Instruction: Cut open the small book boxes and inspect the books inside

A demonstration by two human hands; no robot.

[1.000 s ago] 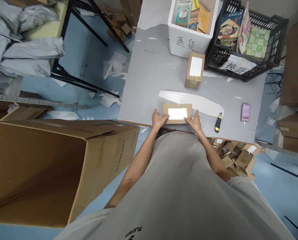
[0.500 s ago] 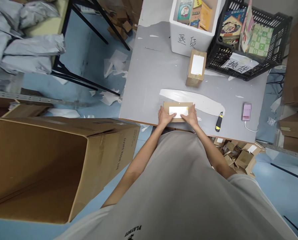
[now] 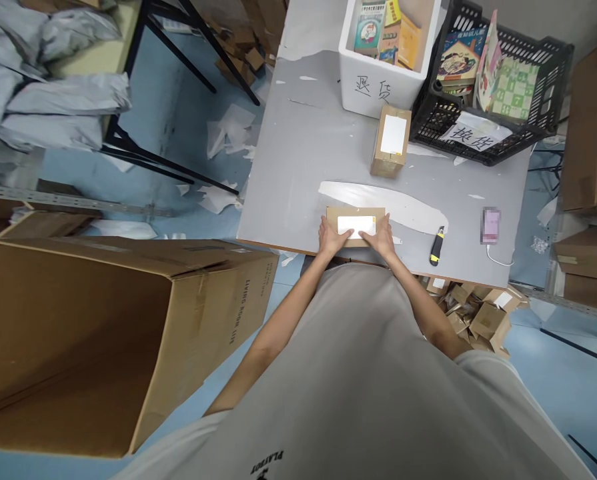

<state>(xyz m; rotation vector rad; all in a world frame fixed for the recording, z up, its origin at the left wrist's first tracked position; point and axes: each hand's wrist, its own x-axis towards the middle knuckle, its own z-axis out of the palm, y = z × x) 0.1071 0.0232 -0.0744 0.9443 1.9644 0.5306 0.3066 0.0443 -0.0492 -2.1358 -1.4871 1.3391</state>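
Note:
A small cardboard box (image 3: 356, 211) with a white label lies at the front edge of the grey table (image 3: 298, 147). My left hand (image 3: 332, 237) grips its left end, with the thumb on the label. At the right end my right hand (image 3: 380, 236) holds the same box, its thumb also on the label. The two thumb tips are a short way apart. A black and yellow utility knife (image 3: 437, 246) lies to the right of my right hand. Farther back on the table stands another labelled cardboard box (image 3: 391, 141).
A white bin (image 3: 378, 83) and a black crate (image 3: 488, 143), both with books, stand at the back. A phone (image 3: 490, 225) with a cable lies right. A large open carton (image 3: 218, 313) stands left; small boxes (image 3: 488, 320) are heaped below the table's right side.
The view has shifted slightly, so the table's things appear a little lower and further left. Both hands keep their hold on the small box.

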